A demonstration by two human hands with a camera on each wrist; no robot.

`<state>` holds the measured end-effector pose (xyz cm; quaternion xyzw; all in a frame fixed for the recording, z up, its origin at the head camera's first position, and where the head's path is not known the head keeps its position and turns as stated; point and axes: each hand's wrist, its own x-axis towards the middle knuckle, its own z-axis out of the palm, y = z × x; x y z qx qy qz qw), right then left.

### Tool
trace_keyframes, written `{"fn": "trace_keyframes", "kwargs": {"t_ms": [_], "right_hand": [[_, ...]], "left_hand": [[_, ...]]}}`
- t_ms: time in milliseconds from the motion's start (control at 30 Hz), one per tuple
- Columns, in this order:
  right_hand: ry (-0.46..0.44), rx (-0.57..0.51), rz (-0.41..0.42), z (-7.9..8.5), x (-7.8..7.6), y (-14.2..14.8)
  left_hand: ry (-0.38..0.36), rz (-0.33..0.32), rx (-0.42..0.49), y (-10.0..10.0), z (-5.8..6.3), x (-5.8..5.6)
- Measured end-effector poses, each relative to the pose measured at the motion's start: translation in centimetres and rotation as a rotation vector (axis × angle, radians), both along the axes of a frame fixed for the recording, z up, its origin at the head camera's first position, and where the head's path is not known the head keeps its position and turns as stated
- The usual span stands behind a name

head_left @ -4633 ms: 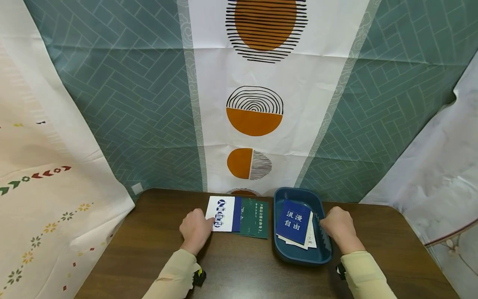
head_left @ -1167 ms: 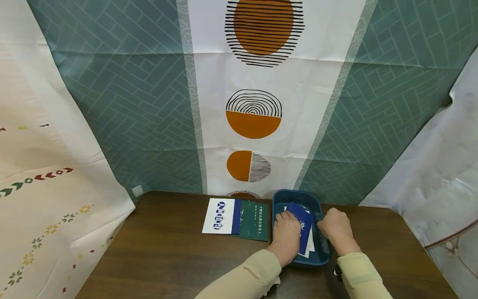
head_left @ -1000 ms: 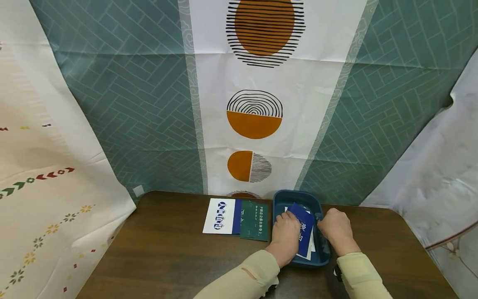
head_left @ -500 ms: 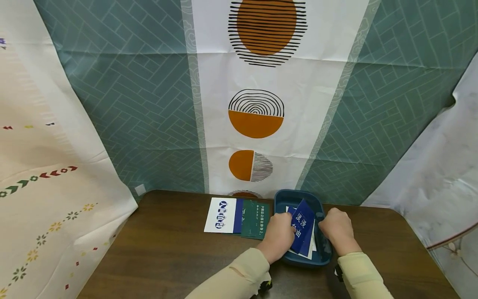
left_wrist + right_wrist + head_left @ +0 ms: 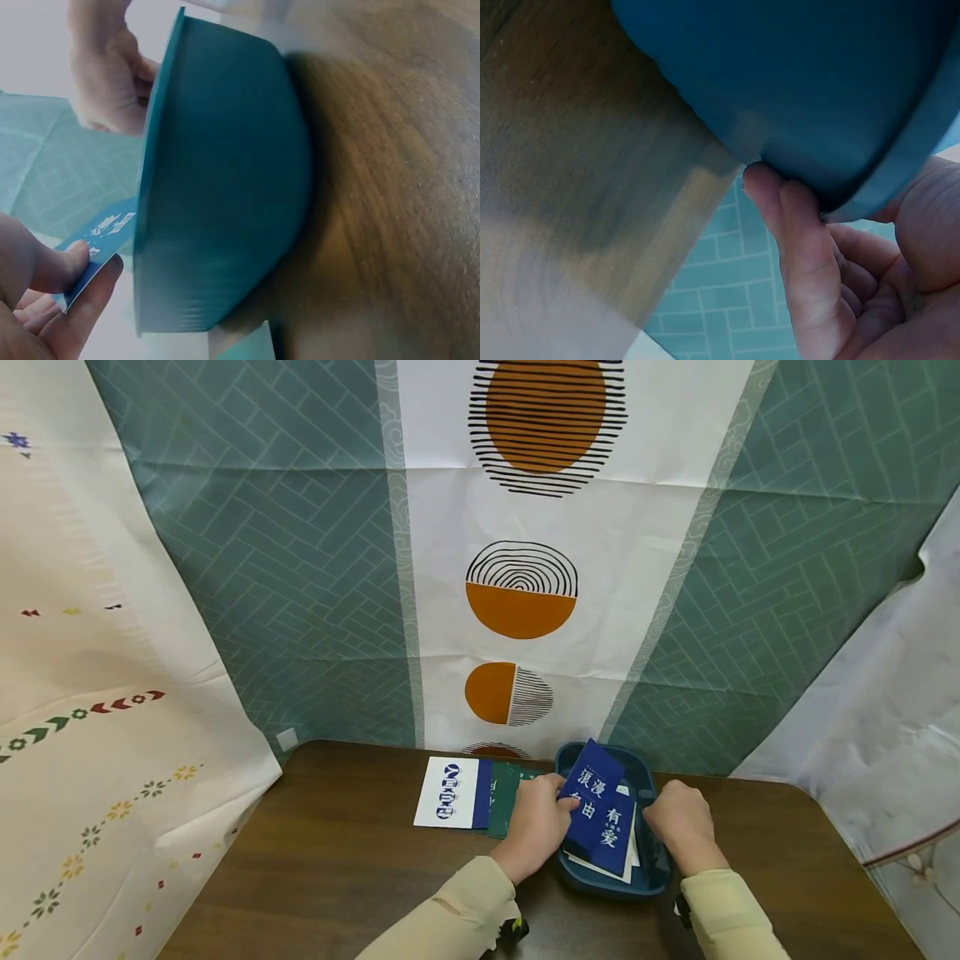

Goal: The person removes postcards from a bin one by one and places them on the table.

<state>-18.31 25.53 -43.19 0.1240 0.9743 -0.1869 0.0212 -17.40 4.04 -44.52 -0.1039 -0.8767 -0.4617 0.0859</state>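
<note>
My left hand point(image 5: 536, 822) pinches a dark blue card with white characters point(image 5: 600, 777) by its left edge, thumb on top, as the left wrist view also shows. The card is tilted over the blue plastic tray point(image 5: 600, 887). Beneath it, inside the tray, lies another blue card point(image 5: 617, 839) on top of white cards point(image 5: 634, 852). My right hand point(image 5: 681, 822) grips the tray's right rim; in the right wrist view its fingers point(image 5: 802, 255) press the outer wall and the thumb side is partly hidden by the rim.
Left of the tray, overlapping cards lie in a row on the brown wooden table point(image 5: 322, 860): a white one point(image 5: 442, 793), a blue one point(image 5: 482, 797) and green ones point(image 5: 504, 789), partly covered by my left hand. A patterned cloth point(image 5: 322, 568) hangs behind the table.
My left hand has gone from the row of cards to the tray, then pulled the top blue card up and leftward, uncovering the second blue card. My right hand has stayed on the rim.
</note>
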Motion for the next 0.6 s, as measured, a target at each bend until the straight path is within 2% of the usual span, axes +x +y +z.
{"fn": "trace_keyframes", "kwargs": {"t_ms": [200,400,600], "right_hand": [[-0.01,-0.007,-0.007,-0.2,0.1,0.0],[-0.004,-0.013,-0.007,0.1,0.2,-0.1],[-0.007,-0.012,-0.01,0.1,0.3,-0.2]], "left_hand": [[0.071,0.035,0.053,-1.0,0.5,-0.2],[0.064,0.038,0.158,-2.6,1.4,-0.3],[0.106,0.083,0.157,-4.4,1.7,-0.8]]}}
